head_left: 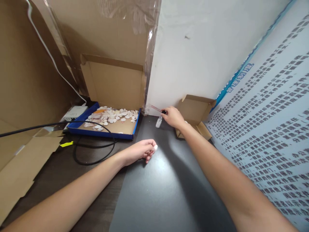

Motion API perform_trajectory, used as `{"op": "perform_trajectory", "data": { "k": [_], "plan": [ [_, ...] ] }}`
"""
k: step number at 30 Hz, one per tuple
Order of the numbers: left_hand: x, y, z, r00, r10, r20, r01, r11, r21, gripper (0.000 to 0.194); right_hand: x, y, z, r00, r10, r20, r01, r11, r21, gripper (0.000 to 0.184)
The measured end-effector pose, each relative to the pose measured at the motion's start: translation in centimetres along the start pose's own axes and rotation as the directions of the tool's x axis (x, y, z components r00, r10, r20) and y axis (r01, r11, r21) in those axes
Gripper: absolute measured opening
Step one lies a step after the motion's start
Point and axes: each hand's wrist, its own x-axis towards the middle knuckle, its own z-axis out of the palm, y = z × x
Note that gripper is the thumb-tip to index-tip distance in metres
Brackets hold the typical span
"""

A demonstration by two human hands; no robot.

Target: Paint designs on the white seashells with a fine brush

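My left hand [142, 150] is closed over the grey mat, pinching a small white shell [155, 147] between thumb and fingertips. Further off, my right hand [174, 116] grips the black cap [164, 112] of a small bottle. The bottle [158, 122], clear with a white label, stands on the mat right under the cap; whether the two are joined I cannot tell. A thin pinkish strip [155, 108] points left from the right fingertips, its kind unclear. To the left, many white shells [114, 115] lie in a blue-edged cardboard box [101, 132] with its lid up.
A small open cardboard box [196, 111] stands behind my right wrist. On the left are a looped black cable [94, 163], a yellow tag [66, 144], a white power strip [75, 112] and cardboard flaps [29, 161]. A printed poster [265, 96] covers the right side.
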Motion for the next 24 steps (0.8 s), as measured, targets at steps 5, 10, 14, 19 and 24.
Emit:
{"op": "perform_trajectory", "data": {
  "k": [5, 10, 14, 19, 24],
  "plan": [
    [0.1, 0.0, 0.0, 1.000, -0.004, -0.001, 0.004, 1.000, 0.006, 0.018, -0.2, 0.0, 0.2, 1.000, 0.009, -0.001, -0.009, 1.000, 0.013, 0.040],
    [0.1, 0.0, 0.0, 1.000, 0.000, -0.008, 0.001, 1.000, 0.012, 0.019, -0.5, -0.3, 0.4, 1.000, 0.009, 0.001, -0.009, 1.000, 0.021, 0.041],
    [0.2, -0.1, 0.0, 1.000, 0.001, -0.004, -0.001, 1.000, 0.013, 0.019, -0.6, -0.6, 0.6, 1.000, -0.006, 0.008, 0.006, 1.000, 0.029, 0.042],
    [0.3, -0.3, -0.2, 1.000, 0.007, 0.007, -0.007, 1.000, 0.014, 0.019, -0.6, -0.6, 1.1, 1.000, -0.020, 0.012, 0.020, 0.999, 0.040, 0.042],
    [0.2, -0.3, -0.2, 1.000, 0.006, 0.007, -0.006, 1.000, 0.018, 0.018, -0.6, -0.8, 1.0, 1.000, -0.024, 0.002, 0.024, 0.998, 0.049, 0.042]
  ]
}}
